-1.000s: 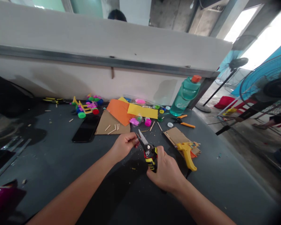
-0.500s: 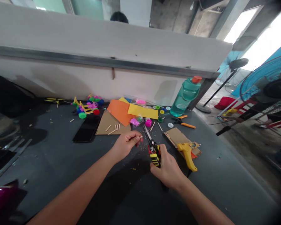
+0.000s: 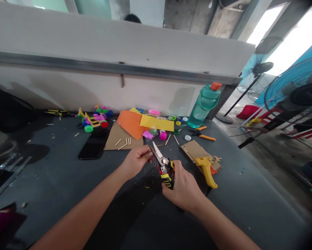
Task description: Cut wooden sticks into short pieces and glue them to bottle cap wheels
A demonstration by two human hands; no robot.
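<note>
Work in hand: trimming a small stick with snips over a dark worktop (image 3: pixel 67 180).

Right hand (image 3: pixel 183 187): clenched round the yellow-and-black handles of the snips (image 3: pixel 163 166). The blades stand parted, tips pointing up and to the left, toward the other hand.

Left hand (image 3: pixel 135 160): fingers pinched on a small stick (image 3: pixel 148 155), of which only the end shows past the fingertips. That end sits at the mouth of the parted blades; whether it touches the metal cannot be told.

Progress, as judged: fine chips and crumbs lie on the worktop just below and between the hands, which suggests some cutting is done. Several cut sticks (image 3: pixel 124 143) rest on a brown cardboard sheet (image 3: pixel 114 139) beyond the left hand, and more lie loose near the coloured caps. The blades are not closed on the stick at this moment, so this cut is not yet made.

Surroundings: a yellow glue gun (image 3: pixel 206 170) lies on a second piece of cardboard just right of the right hand. A black phone (image 3: pixel 93 144), orange and yellow paper (image 3: pixel 142 123), a green bottle (image 3: pixel 203 106) and orange-handled pliers (image 3: pixel 203 135) lie farther back.
</note>
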